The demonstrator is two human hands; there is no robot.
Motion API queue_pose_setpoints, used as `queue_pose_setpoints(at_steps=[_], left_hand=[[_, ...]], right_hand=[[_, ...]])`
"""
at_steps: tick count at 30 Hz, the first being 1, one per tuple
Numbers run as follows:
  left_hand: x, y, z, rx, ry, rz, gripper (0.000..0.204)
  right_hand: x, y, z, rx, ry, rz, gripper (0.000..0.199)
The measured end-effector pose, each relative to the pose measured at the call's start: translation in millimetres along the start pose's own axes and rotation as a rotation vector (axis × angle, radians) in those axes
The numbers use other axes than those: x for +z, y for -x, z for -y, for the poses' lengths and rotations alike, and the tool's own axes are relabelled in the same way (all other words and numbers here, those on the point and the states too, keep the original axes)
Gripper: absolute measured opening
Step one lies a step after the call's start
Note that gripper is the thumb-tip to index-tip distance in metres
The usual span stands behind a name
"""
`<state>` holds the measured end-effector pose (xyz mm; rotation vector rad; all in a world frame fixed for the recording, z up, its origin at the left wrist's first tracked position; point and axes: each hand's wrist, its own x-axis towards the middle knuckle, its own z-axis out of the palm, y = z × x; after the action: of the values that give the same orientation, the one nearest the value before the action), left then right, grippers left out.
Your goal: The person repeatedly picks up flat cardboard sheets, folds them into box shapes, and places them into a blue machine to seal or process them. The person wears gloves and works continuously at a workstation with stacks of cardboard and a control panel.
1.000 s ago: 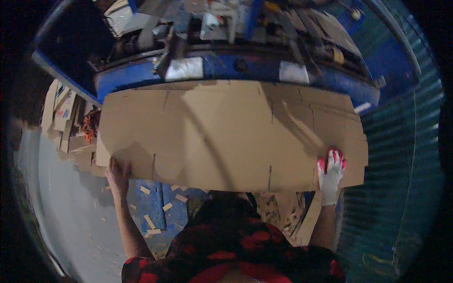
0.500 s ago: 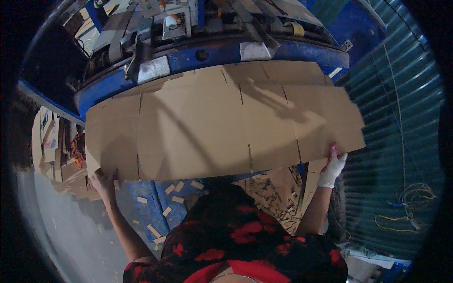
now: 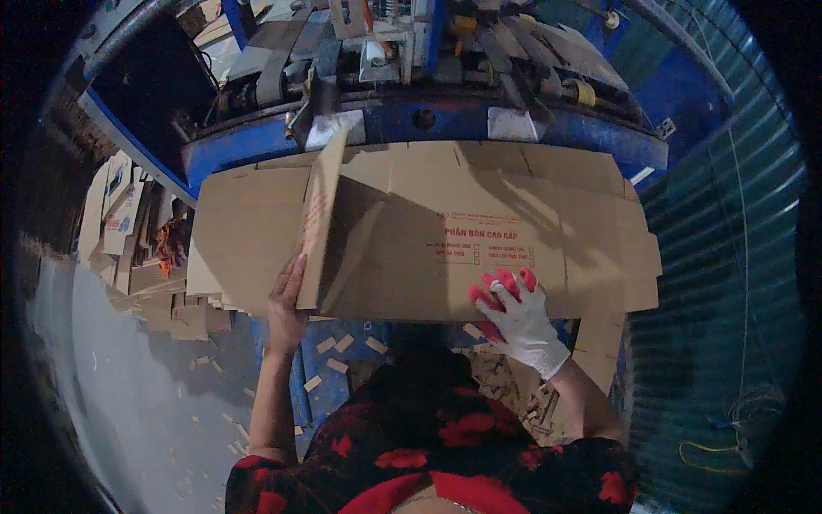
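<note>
A wide brown cardboard sheet (image 3: 514,197), creased and slotted like a flattened box, lies across in front of me with red print on its middle panel. Its left panel (image 3: 321,223) stands folded up, nearly upright. My bare left hand (image 3: 287,295) grips the near end of that raised panel, thumb and fingers closed on it. On the sheet's near edge, right of the middle, rests my right hand (image 3: 518,321) in a white glove with red fingertips, fingers spread over the surface. More cardboard (image 3: 248,218) shows beneath the raised panel at the left.
A blue machine (image 3: 424,120) with rollers and belts stands just beyond the cardboard. Cardboard pieces (image 3: 137,248) are stacked at the left, and small offcuts (image 3: 338,345) litter the floor. A green corrugated wall (image 3: 719,291) rises at the right, with a yellow cable (image 3: 711,458) near it.
The sheet lay flat with plain panels up; now a printed face shows and one panel stands raised at the left. Both hands have moved inward, and the right one has come onto the sheet.
</note>
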<state>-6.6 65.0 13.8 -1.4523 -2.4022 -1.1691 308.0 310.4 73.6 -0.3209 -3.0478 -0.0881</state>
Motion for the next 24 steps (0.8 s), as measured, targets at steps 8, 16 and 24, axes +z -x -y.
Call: queue_pose_setpoints(at_steps=[8,16,24], left_hand=[[-61,-63,-29,-0.219,0.109,0.132,0.054],[17,-109,-10,0.157,-0.045,-0.015,0.060],[61,-170,30,0.094,-0.060,-0.062,0.061]], right_hand=[[-28,-12,-25,-0.056,0.109,0.248,0.062],[3,-74,-90,-0.063,0.296,-0.021,0.046],[52,-148,-158,-0.055,0.334,-0.238,0.049]])
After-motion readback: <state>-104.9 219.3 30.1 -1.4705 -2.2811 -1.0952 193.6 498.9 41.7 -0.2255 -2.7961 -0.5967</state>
